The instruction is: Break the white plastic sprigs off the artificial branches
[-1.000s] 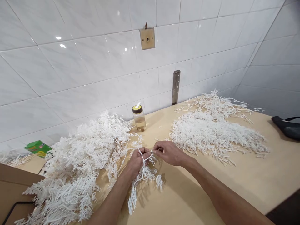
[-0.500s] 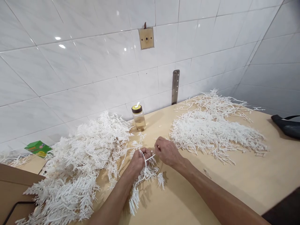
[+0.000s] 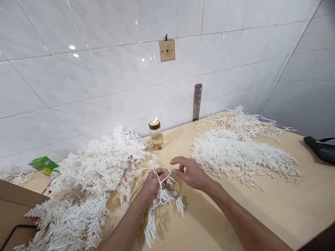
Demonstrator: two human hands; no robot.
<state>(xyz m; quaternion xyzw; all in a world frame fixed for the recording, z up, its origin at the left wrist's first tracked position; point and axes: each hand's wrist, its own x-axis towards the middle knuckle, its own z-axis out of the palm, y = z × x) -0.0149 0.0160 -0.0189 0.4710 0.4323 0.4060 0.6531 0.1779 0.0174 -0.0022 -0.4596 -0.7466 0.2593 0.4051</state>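
My left hand point(image 3: 154, 181) is closed around a white branching artificial stem point(image 3: 161, 198), whose fringed tips hang down over the table. Just to the right, my right hand point(image 3: 190, 173) has its thumb and forefinger apart, close to a tip of that stem; nothing shows between them. A large heap of white fringed sprigs point(image 3: 86, 174) lies left of my left hand. Beyond my right hand spreads a flatter pile of white sprigs point(image 3: 235, 150), with barer branching stems point(image 3: 248, 120) behind it.
A clear jar point(image 3: 157, 137) with a dark-rimmed yellow lid and pale liquid stands near the tiled wall. A green box point(image 3: 44, 164) and a cardboard box point(image 3: 18, 212) are at the left. A black object with a strap point(image 3: 320, 148) rests on the table point(image 3: 274, 205) at the right.
My right hand's fingers have spread from a pinch, and the hand sits slightly further right and lower. My left hand still holds the stem. The view has tilted up a little.
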